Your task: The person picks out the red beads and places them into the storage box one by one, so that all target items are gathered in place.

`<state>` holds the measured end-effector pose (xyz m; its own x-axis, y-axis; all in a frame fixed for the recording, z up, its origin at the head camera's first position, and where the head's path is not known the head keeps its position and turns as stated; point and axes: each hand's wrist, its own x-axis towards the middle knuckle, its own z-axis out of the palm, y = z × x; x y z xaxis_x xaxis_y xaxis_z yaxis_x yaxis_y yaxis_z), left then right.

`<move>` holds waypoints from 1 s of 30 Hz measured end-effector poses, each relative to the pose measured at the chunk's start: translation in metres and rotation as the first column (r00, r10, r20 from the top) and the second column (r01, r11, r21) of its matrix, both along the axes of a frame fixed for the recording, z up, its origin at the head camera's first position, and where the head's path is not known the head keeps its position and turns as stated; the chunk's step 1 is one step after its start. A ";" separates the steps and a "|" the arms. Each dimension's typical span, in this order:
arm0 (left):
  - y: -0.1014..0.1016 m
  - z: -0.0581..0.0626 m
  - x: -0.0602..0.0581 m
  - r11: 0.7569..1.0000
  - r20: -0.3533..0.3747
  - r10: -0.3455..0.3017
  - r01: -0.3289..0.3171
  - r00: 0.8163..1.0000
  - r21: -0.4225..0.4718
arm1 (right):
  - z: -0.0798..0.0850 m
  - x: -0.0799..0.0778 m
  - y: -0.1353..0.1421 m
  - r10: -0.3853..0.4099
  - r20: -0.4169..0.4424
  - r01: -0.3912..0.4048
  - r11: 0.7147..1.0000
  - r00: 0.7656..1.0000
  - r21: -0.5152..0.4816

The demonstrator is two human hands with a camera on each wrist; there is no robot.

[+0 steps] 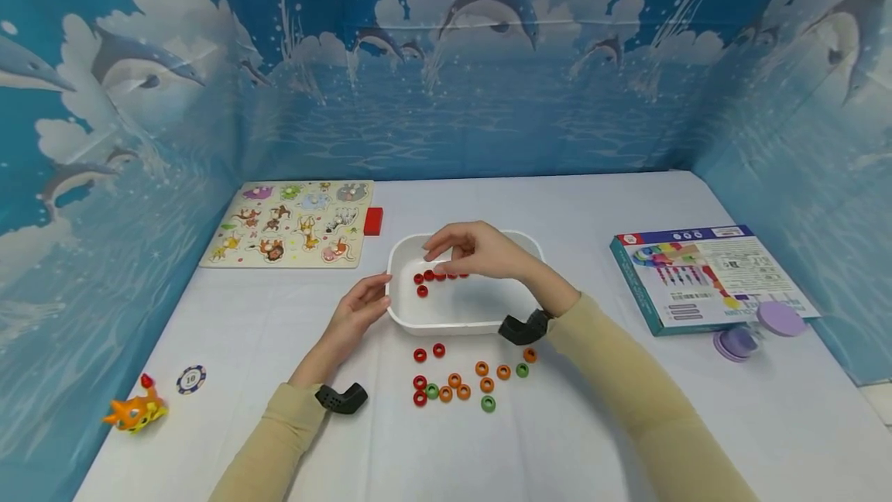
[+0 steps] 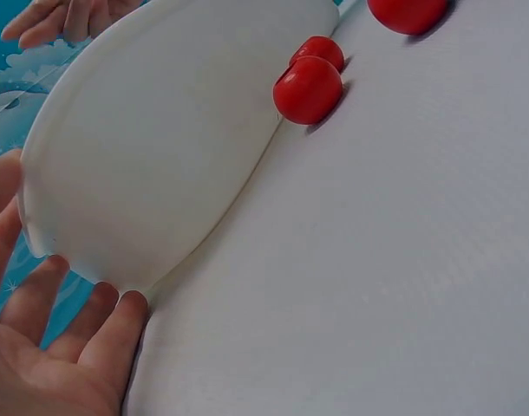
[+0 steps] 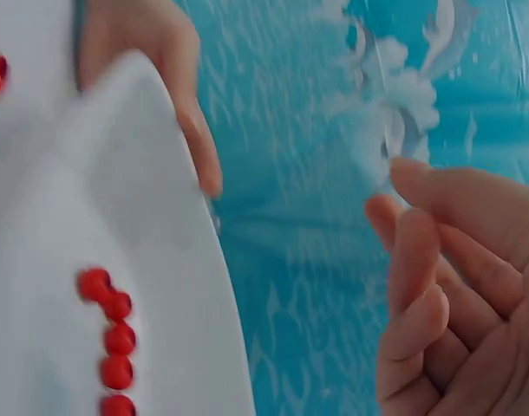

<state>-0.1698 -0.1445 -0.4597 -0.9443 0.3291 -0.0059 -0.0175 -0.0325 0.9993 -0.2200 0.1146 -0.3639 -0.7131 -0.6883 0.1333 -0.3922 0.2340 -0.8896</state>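
Note:
A white tray point(image 1: 446, 328) stands mid-table with several red ring beads point(image 1: 422, 291) inside, most in a short row. My left hand point(image 1: 354, 316) touches the tray's left end; in the left wrist view its fingertips point(image 2: 130, 303) spread along the outer wall, with the thumb at the rim. Over the tray's far side is my right hand point(image 1: 481, 250), fingers loosely bent. The right wrist view shows thumb and forefinger close together on this hand point(image 3: 473, 295), with no bead visible between them. In front of the tray lie more red beads point(image 1: 438, 349), orange beads point(image 1: 482, 368) and green beads point(image 1: 488, 404).
An animal peg puzzle board point(image 1: 293, 227) lies back left beside a red block point(image 1: 373, 221). At right are a flat box point(image 1: 718, 277) and a purple-lidded container point(image 1: 739, 343). An orange toy point(image 1: 135, 411) and a round chip point(image 1: 191, 379) lie front left.

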 end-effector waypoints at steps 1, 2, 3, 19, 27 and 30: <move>0.000 0.002 0.001 1.000 -0.003 0.001 -0.001 1.000 -0.007 | 0.002 0.011 0.002 -0.005 0.002 0.005 1.000 1.000 -0.026; 0.001 0.004 0.002 1.000 -0.005 0.001 -0.002 1.000 -0.018 | 0.004 0.023 0.004 -0.011 0.004 0.012 0.999 1.000 -0.047; 0.001 0.005 0.003 1.000 -0.010 0.000 0.000 1.000 -0.026 | 0.004 0.034 0.005 -0.018 0.008 0.018 0.998 1.000 -0.065; -0.002 -0.018 -0.006 1.000 -0.022 0.020 -0.020 1.000 0.014 | -0.056 0.117 -0.005 -0.176 -0.021 0.176 0.984 0.984 -0.018; -0.001 -0.007 -0.002 1.000 0.003 0.007 -0.007 1.000 0.011 | -0.104 0.105 -0.009 -0.223 -0.238 0.240 0.970 0.945 0.044; 0.001 0.003 0.002 1.000 0.009 0.001 -0.001 1.000 0.004 | -0.108 0.104 -0.010 -0.228 -0.276 0.266 0.958 0.934 0.106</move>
